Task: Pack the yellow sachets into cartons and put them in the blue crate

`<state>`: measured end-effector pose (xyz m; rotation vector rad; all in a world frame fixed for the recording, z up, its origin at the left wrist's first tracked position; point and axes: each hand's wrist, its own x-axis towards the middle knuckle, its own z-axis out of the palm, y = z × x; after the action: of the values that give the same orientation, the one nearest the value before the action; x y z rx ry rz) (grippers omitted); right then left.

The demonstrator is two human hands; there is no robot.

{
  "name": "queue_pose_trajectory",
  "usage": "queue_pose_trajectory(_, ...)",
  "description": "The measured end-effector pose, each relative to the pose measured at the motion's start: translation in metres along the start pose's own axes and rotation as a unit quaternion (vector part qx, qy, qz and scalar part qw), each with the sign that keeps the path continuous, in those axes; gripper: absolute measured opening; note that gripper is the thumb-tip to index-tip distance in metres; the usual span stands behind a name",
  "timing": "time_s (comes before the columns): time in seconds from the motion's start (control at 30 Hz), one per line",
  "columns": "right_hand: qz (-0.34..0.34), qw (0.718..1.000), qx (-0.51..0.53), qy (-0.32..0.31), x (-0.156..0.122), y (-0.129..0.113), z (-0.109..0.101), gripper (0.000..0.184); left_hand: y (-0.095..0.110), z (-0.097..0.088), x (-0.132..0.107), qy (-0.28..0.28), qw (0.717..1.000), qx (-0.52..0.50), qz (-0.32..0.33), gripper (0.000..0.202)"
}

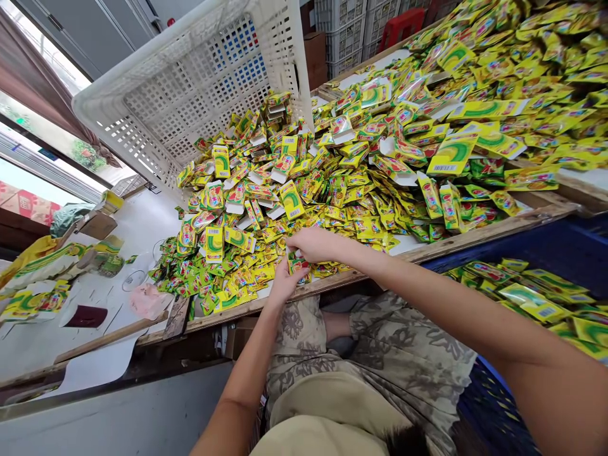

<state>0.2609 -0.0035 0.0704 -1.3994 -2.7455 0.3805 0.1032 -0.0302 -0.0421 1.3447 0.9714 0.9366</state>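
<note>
A big heap of small yellow-green packets (332, 183) covers the wooden-edged table (475, 237). At the heap's near edge my left hand (285, 282) and my right hand (313, 246) meet. Both hands pinch a small packet (299, 265) between their fingertips, the left from below, the right from above. Loose packets lie all around the hands. My patterned trousers show below the table edge.
A white plastic crate (199, 88) leans tipped on its side behind the heap. A blue crate (560, 253) at the right holds larger yellow packets (536, 297). More packets, a pink item (145, 299) and a dark red card (88, 316) lie on the white surface at left.
</note>
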Motion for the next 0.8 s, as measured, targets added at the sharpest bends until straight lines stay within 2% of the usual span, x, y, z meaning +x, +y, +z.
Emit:
queue_pose_trajectory(0.27,-0.007,0.996,-0.047,-0.079,0.002,-0.011,-0.010,0.036,0.000,0.001,0.004,-0.009,1.000,-0.011,-0.024,0.048)
queue_pose_trajectory(0.43,-0.033,0.991,-0.033,-0.128,0.009,-0.010,-0.003,0.045,-0.001,-0.001,0.003,-0.010,1.000,0.000,-0.020,0.049)
queue_pose_trajectory(0.53,-0.021,0.994,-0.012,-0.106,0.008,-0.007,0.004,0.040,-0.001,-0.002,0.003,-0.022,1.000,0.005,-0.018,0.049)
queue_pose_trajectory(0.73,0.047,0.999,0.019,0.009,-0.002,-0.004,0.014,0.037,-0.003,-0.002,0.006,-0.027,0.999,-0.016,-0.012,0.045)
queue_pose_trajectory(0.8,0.053,0.998,0.016,0.008,-0.002,-0.004,0.012,0.036,-0.005,-0.002,0.006,-0.029,0.999,-0.011,-0.010,0.044)
